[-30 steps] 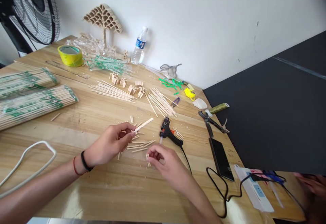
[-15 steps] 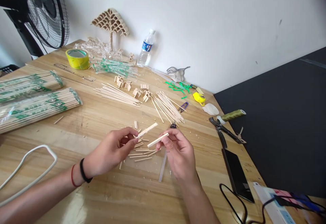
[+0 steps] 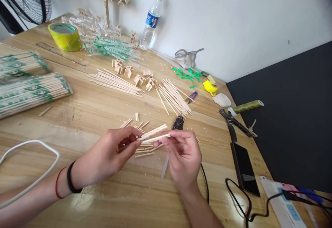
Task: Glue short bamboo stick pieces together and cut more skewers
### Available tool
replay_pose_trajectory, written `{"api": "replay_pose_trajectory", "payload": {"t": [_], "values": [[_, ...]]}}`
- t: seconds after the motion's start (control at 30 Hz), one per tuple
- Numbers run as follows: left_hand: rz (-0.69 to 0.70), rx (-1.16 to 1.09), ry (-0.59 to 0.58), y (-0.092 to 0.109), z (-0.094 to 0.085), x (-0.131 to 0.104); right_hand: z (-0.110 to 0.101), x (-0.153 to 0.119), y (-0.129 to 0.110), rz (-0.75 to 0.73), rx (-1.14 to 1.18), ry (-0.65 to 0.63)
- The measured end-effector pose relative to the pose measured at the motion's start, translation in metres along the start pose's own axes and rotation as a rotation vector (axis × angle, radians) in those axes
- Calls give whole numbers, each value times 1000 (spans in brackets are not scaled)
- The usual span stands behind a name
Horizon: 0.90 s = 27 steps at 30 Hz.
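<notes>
Stick bundle (image 3: 155, 131) slants up and rightward from the left hand (image 3: 107, 150), its near end clamped between thumb and index fingers. Just below it, a short stick piece (image 3: 156, 139) runs almost parallel, at a slightly flatter angle, its right end pinched in the fingers of the right hand (image 3: 185, 155). Both are above the counter (image 3: 116, 195), near the glue gun (image 3: 178, 122); whether they touch, I cannot tell.
</notes>
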<state>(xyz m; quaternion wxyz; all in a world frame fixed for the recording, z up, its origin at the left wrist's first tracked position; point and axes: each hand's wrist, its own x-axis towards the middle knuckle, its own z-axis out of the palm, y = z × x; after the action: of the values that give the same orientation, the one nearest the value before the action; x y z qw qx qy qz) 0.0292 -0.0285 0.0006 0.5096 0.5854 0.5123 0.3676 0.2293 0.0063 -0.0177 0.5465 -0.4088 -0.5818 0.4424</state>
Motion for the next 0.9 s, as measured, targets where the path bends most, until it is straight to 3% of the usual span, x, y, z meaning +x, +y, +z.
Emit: {"api": "replay_pose_trajectory", "payload": {"t": [0.33,0.9], "values": [[13,55,-15,3,1,0,1,-2,0,-25,16,24],[151,205,69,-5,0,-3,2,-3,3,-71,109,30]]}}
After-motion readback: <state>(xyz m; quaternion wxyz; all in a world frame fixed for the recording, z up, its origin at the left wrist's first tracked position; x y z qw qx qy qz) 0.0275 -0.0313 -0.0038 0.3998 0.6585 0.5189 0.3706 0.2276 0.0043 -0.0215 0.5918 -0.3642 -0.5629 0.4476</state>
